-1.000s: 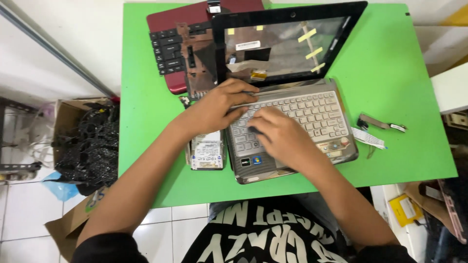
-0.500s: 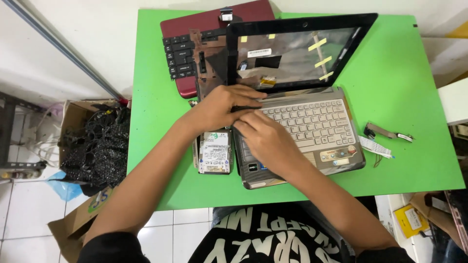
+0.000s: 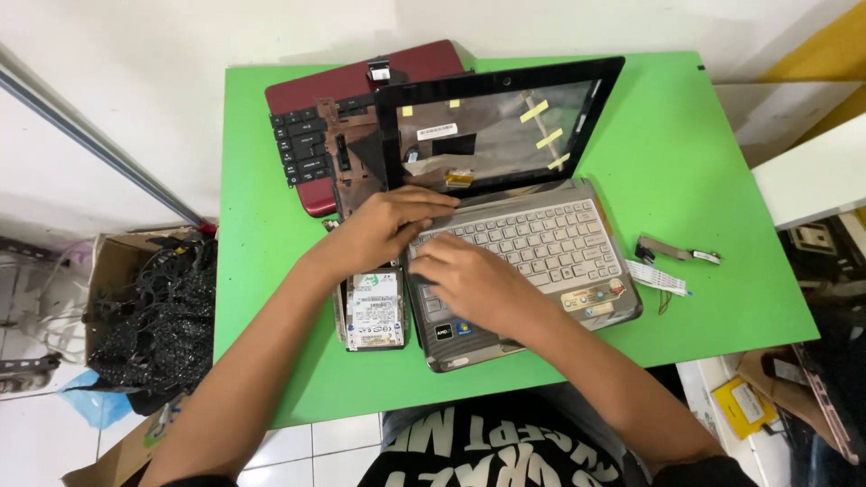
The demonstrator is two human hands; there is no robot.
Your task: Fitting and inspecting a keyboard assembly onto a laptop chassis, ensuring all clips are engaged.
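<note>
A small silver laptop (image 3: 541,257) lies open on the green table (image 3: 704,162), its screen panel gone so the bare lid back with yellow tape strips shows. My left hand (image 3: 383,225) rests on the top left corner of the keyboard, fingers pressing near the hinge. My right hand (image 3: 474,281) lies flat on the left part of the keyboard and palm rest. A bare hard drive (image 3: 374,309) sits just left of the laptop, beside my left wrist.
A red laptop shell (image 3: 334,117) with a loose black keyboard lies behind. A metal bracket (image 3: 672,250) and a flat ribbon cable (image 3: 657,278) lie to the right. A cardboard box of black cables (image 3: 149,316) stands on the floor to the left.
My hands have stayed at the laptop's left keyboard edge, the left one shifting slightly toward the hinge. The view has shifted a little.
</note>
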